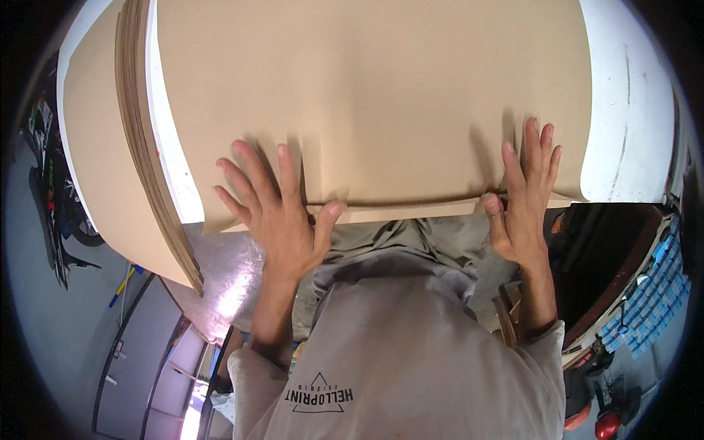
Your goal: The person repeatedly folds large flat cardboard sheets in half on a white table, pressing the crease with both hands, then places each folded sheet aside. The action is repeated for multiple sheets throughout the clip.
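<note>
A large sheet of brown kraft paper lies before me on a white tabletop. Its near edge is turned up into a narrow folded strip along the table's front. My left hand is over the left part of this edge, fingers spread and pointing away, its thumb beside the fold. At the right end, my right hand has its fingers stretched out and its thumb at the fold. Neither hand grasps anything that I can see.
On the left stands a thick stack of brown sheets, its layered edge facing the kraft paper. A grey cabinet is at the lower left. To the right are a dark brown panel, a blue checked cloth and a red rounded object.
</note>
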Motion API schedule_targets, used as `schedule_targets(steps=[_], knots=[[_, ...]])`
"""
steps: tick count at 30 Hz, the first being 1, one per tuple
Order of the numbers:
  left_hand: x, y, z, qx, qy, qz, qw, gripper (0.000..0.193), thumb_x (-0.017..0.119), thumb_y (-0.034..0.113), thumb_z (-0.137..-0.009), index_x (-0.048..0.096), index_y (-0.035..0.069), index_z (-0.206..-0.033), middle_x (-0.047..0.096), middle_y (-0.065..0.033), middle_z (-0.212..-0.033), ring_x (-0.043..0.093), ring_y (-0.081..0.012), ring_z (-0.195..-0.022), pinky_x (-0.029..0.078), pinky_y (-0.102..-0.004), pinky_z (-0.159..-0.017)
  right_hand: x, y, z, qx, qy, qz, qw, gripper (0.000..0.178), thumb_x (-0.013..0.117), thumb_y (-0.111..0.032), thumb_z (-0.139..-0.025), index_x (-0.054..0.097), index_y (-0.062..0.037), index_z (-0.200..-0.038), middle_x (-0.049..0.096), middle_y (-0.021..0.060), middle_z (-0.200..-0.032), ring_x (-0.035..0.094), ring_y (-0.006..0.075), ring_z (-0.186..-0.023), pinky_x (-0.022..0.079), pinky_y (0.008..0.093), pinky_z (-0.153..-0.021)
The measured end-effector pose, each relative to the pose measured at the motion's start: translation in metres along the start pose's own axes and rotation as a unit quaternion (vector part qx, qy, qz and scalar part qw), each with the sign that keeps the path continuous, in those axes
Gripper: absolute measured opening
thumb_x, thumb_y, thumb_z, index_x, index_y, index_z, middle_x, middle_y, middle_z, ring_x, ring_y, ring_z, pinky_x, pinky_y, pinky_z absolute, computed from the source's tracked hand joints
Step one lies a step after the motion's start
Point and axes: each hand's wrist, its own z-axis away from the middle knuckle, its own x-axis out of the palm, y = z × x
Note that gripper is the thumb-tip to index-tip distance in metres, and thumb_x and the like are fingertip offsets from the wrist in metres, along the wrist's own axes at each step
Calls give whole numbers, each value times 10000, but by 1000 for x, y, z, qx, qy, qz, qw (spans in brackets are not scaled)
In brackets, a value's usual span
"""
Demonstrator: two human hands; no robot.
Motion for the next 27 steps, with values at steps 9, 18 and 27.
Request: schedule_targets(steps=[9,18,27], knots=[[-15,28,-24,-22,-90,-126,988,858,452,618,-1078,210,112,-1727,13,-389,-1737,-64,-631,-1584,-8,-826,-1176,9,-15,-10,46,-58,133,988,662,422,-391,-1091,335,-137,-1696,151,257,-1774,103,526,-1627,55,785,-1224],[24,89,-67,-39,40,-12,998,796,541,444,-1069,274,16,-1686,114,-484,-1662,54,-678,-1555,56,-821,-1181,9,-55,-36,98,-61,118,986,651,455,-397,-1087,372,-122,-1672,227,299,-1731,170,505,-1614,82,772,-1230],[2,38,-53,49,50,-15,997,785,535,506,-1054,337,66,-1674,162,-428,-1692,118,-554,-1612,50,-764,-1228,58,-65,-77,95,58,118,987,670,460,-451,-1085,389,-116,-1662,256,316,-1712,181,528,-1602,104,780,-1222]])
